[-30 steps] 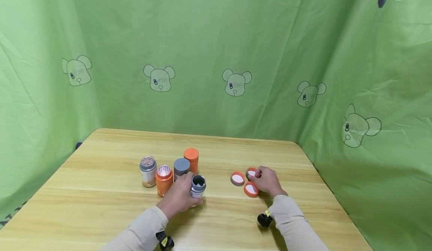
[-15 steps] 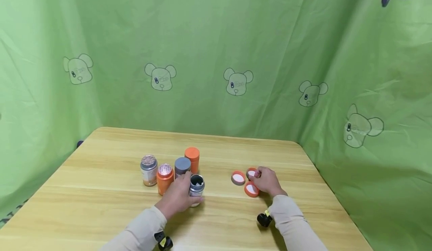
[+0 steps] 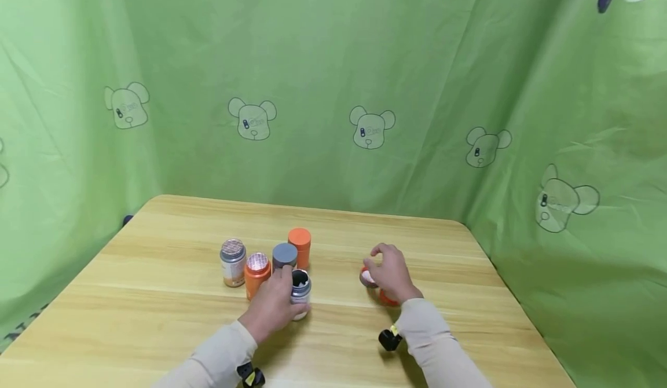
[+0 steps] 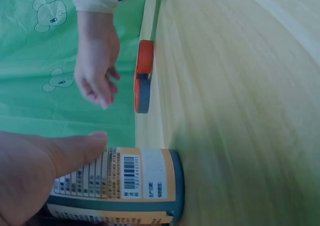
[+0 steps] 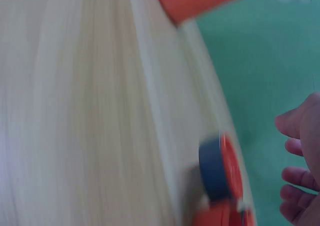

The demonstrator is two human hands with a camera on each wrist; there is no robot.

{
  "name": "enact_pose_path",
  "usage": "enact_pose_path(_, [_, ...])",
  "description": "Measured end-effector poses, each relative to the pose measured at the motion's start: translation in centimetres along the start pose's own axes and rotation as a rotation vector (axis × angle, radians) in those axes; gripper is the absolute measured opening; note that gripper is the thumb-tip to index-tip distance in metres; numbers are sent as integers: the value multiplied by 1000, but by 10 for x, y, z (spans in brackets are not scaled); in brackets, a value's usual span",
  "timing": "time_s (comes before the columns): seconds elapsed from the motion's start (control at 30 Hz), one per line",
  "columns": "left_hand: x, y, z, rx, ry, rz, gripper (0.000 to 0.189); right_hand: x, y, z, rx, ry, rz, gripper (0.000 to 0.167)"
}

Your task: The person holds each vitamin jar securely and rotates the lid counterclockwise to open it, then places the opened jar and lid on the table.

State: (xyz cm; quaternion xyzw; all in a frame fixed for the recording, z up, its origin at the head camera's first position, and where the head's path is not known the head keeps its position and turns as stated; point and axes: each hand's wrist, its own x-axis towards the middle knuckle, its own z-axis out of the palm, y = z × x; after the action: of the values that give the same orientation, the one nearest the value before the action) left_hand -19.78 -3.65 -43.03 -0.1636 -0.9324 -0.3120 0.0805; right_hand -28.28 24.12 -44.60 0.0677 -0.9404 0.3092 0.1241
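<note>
My left hand (image 3: 276, 302) grips an uncapped grey jar (image 3: 302, 302) that stands upright, its mouth dark with a torn pale seal edge. The thumb lies along the barcode label of this jar (image 4: 130, 178) in the left wrist view. Over the loose caps, my right hand (image 3: 393, 273) hovers with loosely bent fingers and nothing between them. One grey cap (image 3: 369, 278) with an orange rim and white liner lies by its fingertips. An orange cap (image 3: 387, 298) shows partly under the hand; the third cap is hidden from the head view.
Left of the held jar are a grey jar (image 3: 233, 265) and an orange jar (image 3: 257, 278), both foil-sealed. Behind it stand a grey-capped jar (image 3: 285, 255) and an orange-capped jar (image 3: 299, 248). Green curtain (image 3: 312, 168) hangs beyond the wooden table (image 3: 156, 272).
My right hand has lifted off the far cap and shifted left above the caps, its fingers loosened. The left hand has brought the jar slightly left and upright.
</note>
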Motion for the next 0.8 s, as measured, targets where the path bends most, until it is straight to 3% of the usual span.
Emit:
enact_pose_path(0.33, [-6, 4, -4, 317, 171, 65, 69, 8, -65, 34, 150, -150, -162, 52])
enact_pose_path(0.57, [-9, 4, -7, 347, 179, 55, 68, 14, -92, 50, 131, -254, -276, 73])
enact_pose_path(0.7, [-9, 4, -11, 354, 164, 36, 67, 16, -101, 56, 94, -274, -327, 67])
enact_pose_path(0.8, [-9, 3, -13, 352, 169, 20, 65, 18, -106, 58, 100, -250, -319, 61])
